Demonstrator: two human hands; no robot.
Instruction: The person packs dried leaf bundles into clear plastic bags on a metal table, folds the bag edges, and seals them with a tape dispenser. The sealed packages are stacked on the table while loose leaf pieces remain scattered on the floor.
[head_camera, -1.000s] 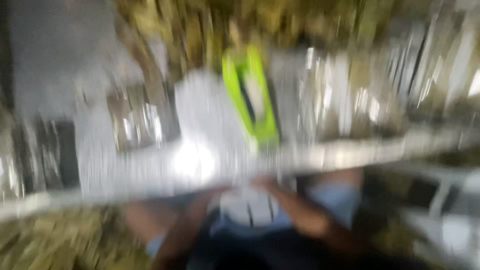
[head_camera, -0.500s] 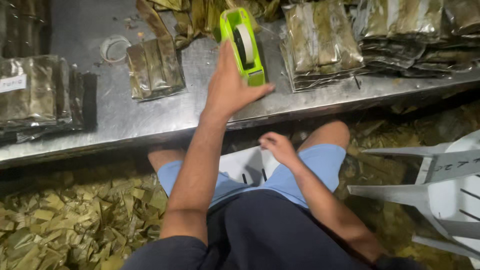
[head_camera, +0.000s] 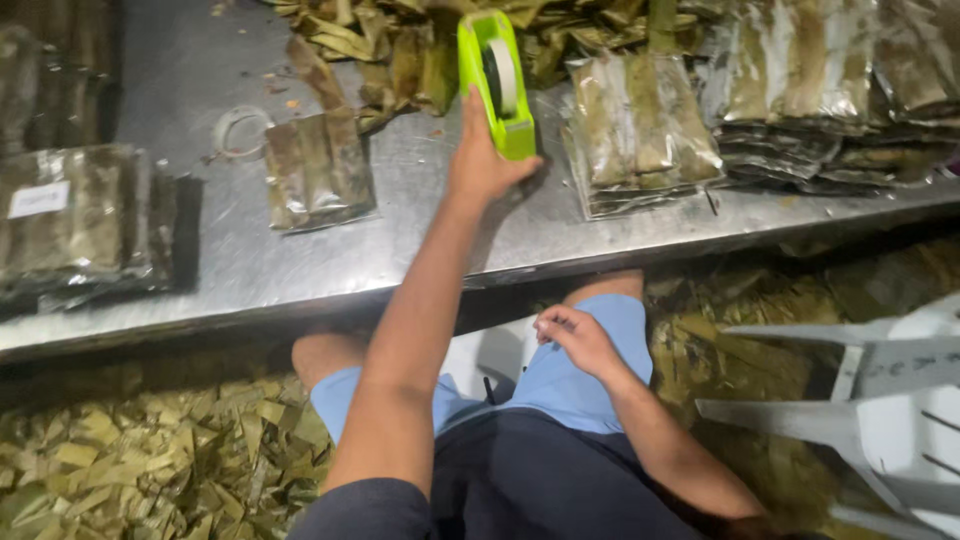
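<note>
While the left hand (head_camera: 480, 165) clasped the green tape dispenser (head_camera: 497, 80) on the steel table (head_camera: 300, 270), sealed leaf packets (head_camera: 640, 135) lay stacked, loose leaves (head_camera: 400, 45) remained unpacked, and the right hand (head_camera: 575, 335) rested loosely curled, holding nothing.

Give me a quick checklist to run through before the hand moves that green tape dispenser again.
1. Left hand on green tape dispenser: ok, fingers at its near end.
2. Tape roll loaded: ok, white roll visible.
3. Dispenser resting on metal table: ok.
4. Right hand free: ok, resting on the thigh, empty.
5. Packet within reach: ok, lying left of the hand.
6. Tape end ready: cannot tell.
</note>
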